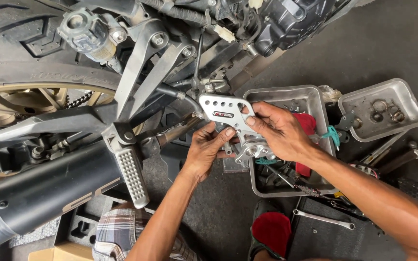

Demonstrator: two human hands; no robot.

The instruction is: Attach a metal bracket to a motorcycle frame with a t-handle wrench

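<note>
We hold a silver bracket plate (228, 115) beside the motorcycle frame (136, 72). Our right hand (279, 133) pinches its right edge from above, and our left hand (206, 147) closes on its lower part, just left of the metal tray (310, 96) on the floor.

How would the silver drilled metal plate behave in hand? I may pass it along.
The silver drilled metal plate looks rigid, so it probably won't flex. Its holes likely keep it light. Both the left hand and right hand grip it; bare metal may be slippery.
</note>
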